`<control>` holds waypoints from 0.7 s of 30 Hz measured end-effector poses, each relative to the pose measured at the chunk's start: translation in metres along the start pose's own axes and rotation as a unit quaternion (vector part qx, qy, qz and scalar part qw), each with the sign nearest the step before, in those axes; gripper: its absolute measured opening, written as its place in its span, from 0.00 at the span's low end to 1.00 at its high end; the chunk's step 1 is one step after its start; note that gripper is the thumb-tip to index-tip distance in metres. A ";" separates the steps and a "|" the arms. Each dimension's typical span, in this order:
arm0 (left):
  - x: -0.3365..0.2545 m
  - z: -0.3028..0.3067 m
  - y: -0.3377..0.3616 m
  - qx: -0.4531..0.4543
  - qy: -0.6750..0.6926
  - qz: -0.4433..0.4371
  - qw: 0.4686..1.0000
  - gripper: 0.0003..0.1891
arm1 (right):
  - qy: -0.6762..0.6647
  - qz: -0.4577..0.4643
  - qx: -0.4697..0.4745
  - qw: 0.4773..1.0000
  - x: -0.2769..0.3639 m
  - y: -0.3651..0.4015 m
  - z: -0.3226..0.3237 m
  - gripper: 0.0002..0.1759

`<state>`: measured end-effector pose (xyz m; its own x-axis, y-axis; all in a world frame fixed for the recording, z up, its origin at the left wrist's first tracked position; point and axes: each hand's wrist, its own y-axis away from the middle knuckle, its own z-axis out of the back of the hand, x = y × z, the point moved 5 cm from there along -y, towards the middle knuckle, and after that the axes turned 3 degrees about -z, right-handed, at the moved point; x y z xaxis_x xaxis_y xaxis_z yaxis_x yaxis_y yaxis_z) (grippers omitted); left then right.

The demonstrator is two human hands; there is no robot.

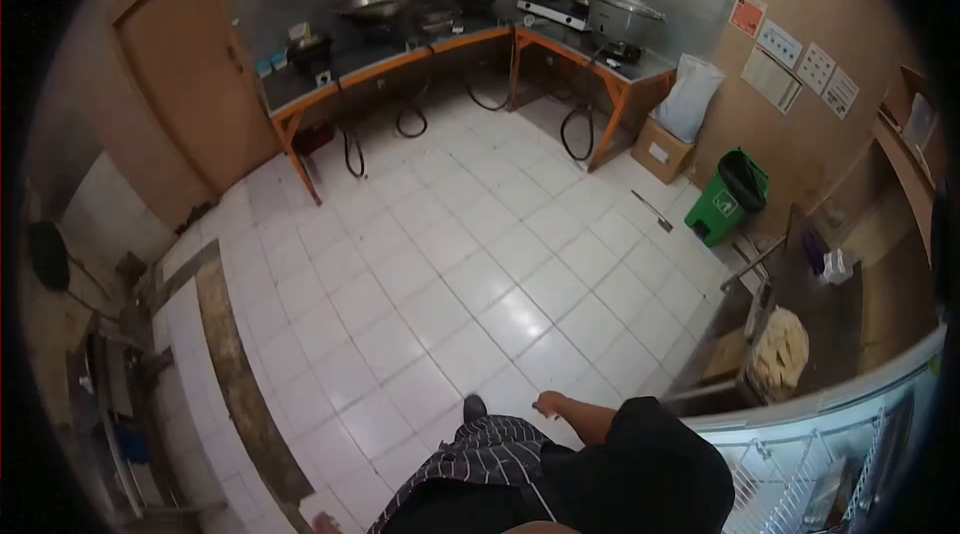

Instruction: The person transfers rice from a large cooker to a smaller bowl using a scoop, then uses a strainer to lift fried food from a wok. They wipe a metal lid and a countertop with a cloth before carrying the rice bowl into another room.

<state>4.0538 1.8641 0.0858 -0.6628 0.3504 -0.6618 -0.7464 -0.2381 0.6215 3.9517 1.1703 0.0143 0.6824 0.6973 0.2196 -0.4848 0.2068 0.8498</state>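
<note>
My right hand hangs in front of my body over the white tiled floor, its fingers curled, with a small dark spot at the fingertips too small to name. My left hand shows only in part at the bottom edge, blurred, low beside the striped apron. Neither hand is near a table. Nearest on my right is an open lit chiller with white wire racks, and beyond it a metal tray with a pale, dough-like heap.
Orange-legged counters line the far walls, bearing woks, a stove and a large pot. Hoses dangle below. A green bin, a cardboard box and a long-handled tool stand or lie at right.
</note>
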 end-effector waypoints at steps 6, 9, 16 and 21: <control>-0.140 -0.167 -0.092 0.160 -0.218 0.021 0.962 0.17 | 0.159 0.213 -0.098 0.959 0.113 -0.083 0.179 0.10; -0.201 -0.247 -0.150 0.215 -0.284 0.002 0.934 0.16 | -0.139 0.181 -0.141 0.963 0.140 -0.125 0.290 0.13; -0.375 -0.399 -0.360 0.236 -0.465 -0.222 0.824 0.15 | -0.342 0.092 -0.227 0.907 0.070 -0.190 0.454 0.15; -0.762 -0.541 -0.443 0.123 -0.327 -0.462 0.815 0.19 | -0.581 -0.115 -0.223 0.774 -0.045 -0.190 0.497 0.15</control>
<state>4.8563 1.2126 0.0878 0.4086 0.7047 -0.5800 -0.8209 0.5616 0.1040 4.2852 0.7580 0.0808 0.6844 -0.4287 0.5898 -0.2405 0.6309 0.7376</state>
